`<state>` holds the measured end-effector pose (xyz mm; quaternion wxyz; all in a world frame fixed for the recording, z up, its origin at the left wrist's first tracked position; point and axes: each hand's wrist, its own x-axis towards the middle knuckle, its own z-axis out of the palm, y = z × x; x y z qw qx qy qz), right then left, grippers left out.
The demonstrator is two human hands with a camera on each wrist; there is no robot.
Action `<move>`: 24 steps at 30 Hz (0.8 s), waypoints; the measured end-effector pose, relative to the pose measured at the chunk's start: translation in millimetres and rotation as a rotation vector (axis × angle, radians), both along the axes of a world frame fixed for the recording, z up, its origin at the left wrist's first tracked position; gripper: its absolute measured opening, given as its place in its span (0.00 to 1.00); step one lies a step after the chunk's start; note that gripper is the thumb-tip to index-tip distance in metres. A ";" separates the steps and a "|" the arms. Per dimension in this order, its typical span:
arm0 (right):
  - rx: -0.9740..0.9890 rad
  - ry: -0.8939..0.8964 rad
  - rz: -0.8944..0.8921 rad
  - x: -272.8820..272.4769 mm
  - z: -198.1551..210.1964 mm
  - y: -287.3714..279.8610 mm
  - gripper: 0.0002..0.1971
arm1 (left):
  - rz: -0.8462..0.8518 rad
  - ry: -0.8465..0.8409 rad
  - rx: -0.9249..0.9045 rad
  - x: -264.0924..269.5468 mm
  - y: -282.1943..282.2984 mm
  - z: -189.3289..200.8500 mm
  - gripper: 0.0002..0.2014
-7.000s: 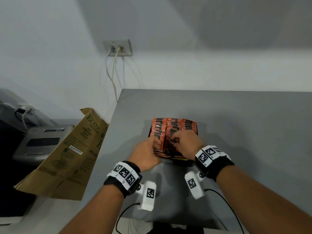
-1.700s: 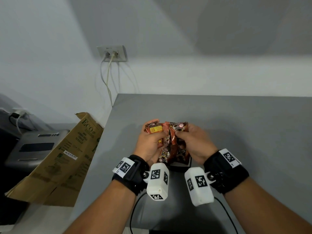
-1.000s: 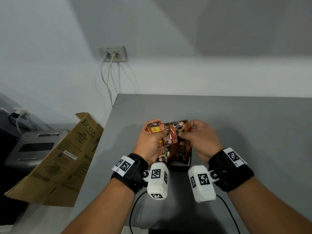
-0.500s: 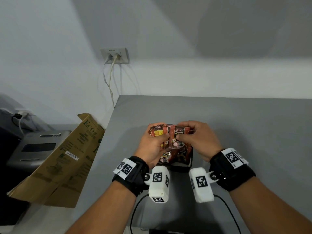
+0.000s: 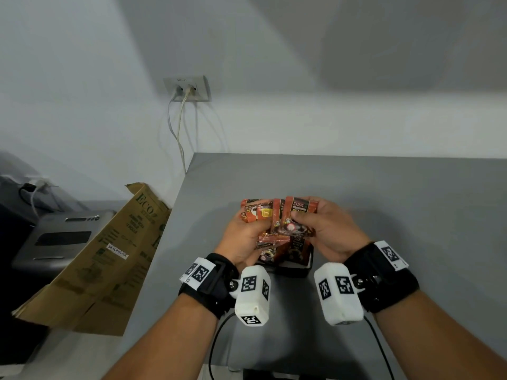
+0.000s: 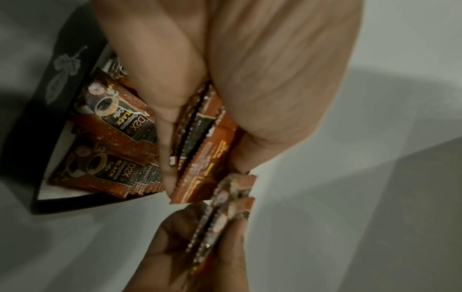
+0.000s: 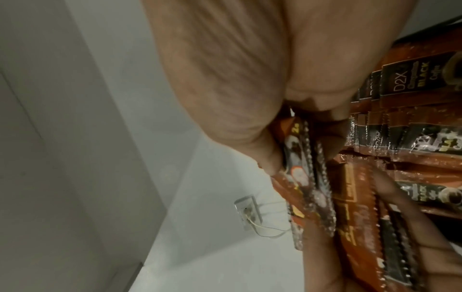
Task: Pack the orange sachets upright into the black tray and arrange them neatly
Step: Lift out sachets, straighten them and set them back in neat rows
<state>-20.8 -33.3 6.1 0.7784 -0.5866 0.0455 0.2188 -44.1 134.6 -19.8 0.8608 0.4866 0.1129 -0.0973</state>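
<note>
Hands meet above the near middle of a grey table (image 5: 384, 204), both raised and turned inward toward each other. The left hand (image 5: 244, 234) is curled round a small bundle of orange sachets (image 5: 256, 213), fingers wrapped behind them and thumb pressed across the front, the packets fanned and tilted to the left. The right hand (image 5: 326, 229) pinches a second clutch of sachets (image 5: 297, 215) between thumb and curled fingers, holding them nearly upright with the printed faces toward the person. The two bundles touch at their inner edges. Both forearms reach in from the near edge, angled toward the centre, each wrist wrapped in a black strap carrying a white camera block (image 5: 253, 294) with printed square markers.

Directly beneath the hands sits the black tray (image 5: 308, 266), mostly hidden by them. The left wrist view shows more sachets (image 6: 110, 122) already inside it, leaning in overlapping rows, with the tray's dark wall (image 6: 55, 83) bearing a pale leaf design.

Farther out, a flattened cardboard box (image 5: 109, 256) leans beside the table's left edge, with a grey machine (image 5: 60, 237) behind it. On the far wall, a socket (image 5: 188, 89) holds two plugs whose cables hang down.
</note>
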 end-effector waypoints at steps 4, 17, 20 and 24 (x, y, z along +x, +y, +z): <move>-0.061 -0.040 -0.008 -4.3 -0.8 8.2 0.08 | 0.032 0.050 0.041 0.9 -0.2 -3.7 0.17; -0.504 -0.464 0.141 -10.0 0.0 -8.0 0.13 | 0.127 0.115 0.134 10.7 18.0 1.1 0.15; -0.081 -0.121 -0.020 -3.9 -3.6 -3.3 0.09 | 0.143 0.044 0.168 9.9 14.6 0.2 0.21; -0.021 0.049 -0.110 -0.4 -6.5 8.7 0.09 | 0.078 0.020 0.197 4.6 6.1 2.5 0.27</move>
